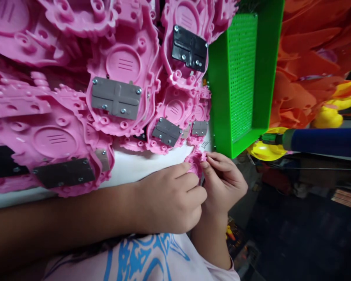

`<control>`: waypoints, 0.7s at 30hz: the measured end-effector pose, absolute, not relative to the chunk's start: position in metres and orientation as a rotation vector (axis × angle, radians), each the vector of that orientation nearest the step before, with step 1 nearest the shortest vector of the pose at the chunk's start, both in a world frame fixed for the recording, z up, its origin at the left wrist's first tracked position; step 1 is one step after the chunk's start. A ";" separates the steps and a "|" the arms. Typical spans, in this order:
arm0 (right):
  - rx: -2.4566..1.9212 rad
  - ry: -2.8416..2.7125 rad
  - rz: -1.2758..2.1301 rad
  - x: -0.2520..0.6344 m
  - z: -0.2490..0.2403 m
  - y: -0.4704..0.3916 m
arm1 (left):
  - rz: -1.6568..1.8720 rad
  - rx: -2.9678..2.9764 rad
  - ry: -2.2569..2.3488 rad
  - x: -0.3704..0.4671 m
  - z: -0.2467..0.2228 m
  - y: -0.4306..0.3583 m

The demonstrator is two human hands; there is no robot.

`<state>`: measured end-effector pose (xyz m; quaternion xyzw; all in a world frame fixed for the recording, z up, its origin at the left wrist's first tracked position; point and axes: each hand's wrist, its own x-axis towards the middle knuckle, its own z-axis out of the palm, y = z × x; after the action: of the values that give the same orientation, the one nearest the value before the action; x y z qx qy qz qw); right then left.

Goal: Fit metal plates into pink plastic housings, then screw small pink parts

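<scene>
My left hand (172,197) reaches in from the left with its fingers curled closed at a pink plastic shell (194,168). From the lower right, my right hand (225,179) pinches the far edge of that shell between thumb and fingers. Much of the piece is hidden behind my fingers; a round, slotted area shows between the hands. Just beyond lie several similar pink shells, one with a grey screwed-on cover (115,97) and another with a black cover (190,48).
Pink shells crowd the white table (134,158) on the left and at the back. A green perforated basket (218,97) stands beyond my right hand. Farther right are orange pieces (304,89), yellow parts (329,115) and a blue cylindrical tool (324,142).
</scene>
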<state>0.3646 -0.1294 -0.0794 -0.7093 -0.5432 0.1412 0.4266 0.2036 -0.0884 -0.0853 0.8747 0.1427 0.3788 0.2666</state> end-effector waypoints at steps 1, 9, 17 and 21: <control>-1.775 -1.378 0.344 0.364 -0.079 -0.129 | 1.024 2.362 0.388 0.204 -0.085 -0.088; -1.781 -1.519 0.248 0.366 -0.079 -0.131 | 1.021 2.369 0.383 0.205 -0.085 -0.088; -1.755 -1.552 0.238 0.365 -0.078 -0.130 | 1.005 2.376 0.376 0.204 -0.086 -0.089; -1.728 -1.685 0.183 0.369 -0.077 -0.130 | 1.017 2.374 0.386 0.204 -0.086 -0.088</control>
<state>0.3688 -0.1301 -0.0772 -0.6679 -0.6514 0.0706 0.3529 0.2039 -0.0880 -0.0857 0.8773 0.1426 0.3760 0.2620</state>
